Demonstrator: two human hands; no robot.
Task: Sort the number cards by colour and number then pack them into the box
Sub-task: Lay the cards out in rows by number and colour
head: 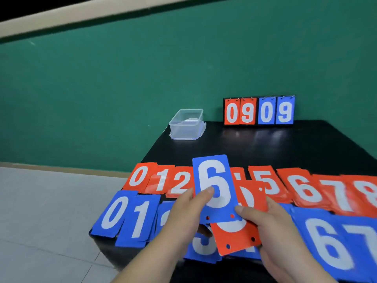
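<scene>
Our left hand [183, 213] pinches the blue rectangular card with a white 6 [214, 180], thumb on its face. Our right hand [271, 225] grips a red card [234, 240] just under it; its number is covered, perhaps a 5. Beneath lie a red row [302, 186] and a blue row [126, 219] of number cards on the black table [265, 148]. The clear plastic box [186, 123] stands at the far left corner, well apart.
</scene>
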